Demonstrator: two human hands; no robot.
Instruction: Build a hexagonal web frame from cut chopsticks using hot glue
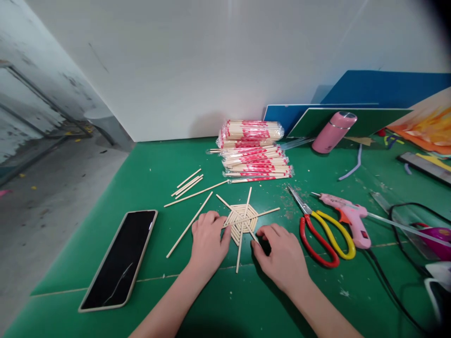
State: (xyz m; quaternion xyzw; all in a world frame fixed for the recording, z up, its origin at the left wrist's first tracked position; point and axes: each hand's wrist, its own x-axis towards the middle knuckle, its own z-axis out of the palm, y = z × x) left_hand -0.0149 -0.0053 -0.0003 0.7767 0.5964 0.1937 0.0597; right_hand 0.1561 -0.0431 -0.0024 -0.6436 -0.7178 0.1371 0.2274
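both forearms come in from the bottom edge, angled toward each other over the green table (158, 159). the left hand (207, 240) lies palm down, fingers loosely bent and holding nothing, tips resting on the left rim of the hexagonal stick web (243, 217) at the table's middle. the right hand (282, 256) is palm down too, knuckles raised, thumb and forefinger close together at the web's lower right edge; whether they pinch a stick i cannot tell

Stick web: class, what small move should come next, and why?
Probably the left hand should pick a loose stick and lay it on the rim of the web: both it and the right hand rest at the web, and spokes jut beyond its rings.
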